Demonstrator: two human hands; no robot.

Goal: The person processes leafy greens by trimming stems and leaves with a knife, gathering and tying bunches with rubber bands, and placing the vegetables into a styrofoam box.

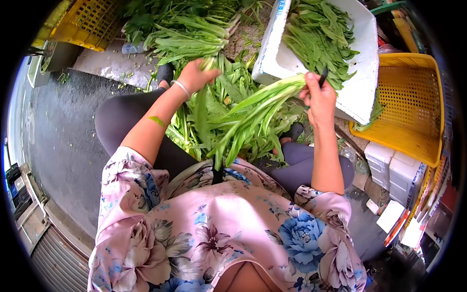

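My right hand grips the pale root end of a long-leafed lettuce, whose narrow green leaves hang down toward my lap. A small black object sticks up from the same hand; its kind is unclear. My left hand is closed round the pale top of a loose lettuce leaf, which dangles beneath it, slightly blurred. Between my knees lies a heap of loose leaves. A leaf scrap clings to my left forearm.
Stacked lettuce heads lie ahead. At the front right stands a white foam box with trimmed lettuce inside. A yellow basket is to its right, another yellow crate at the far left. White foam blocks sit at right.
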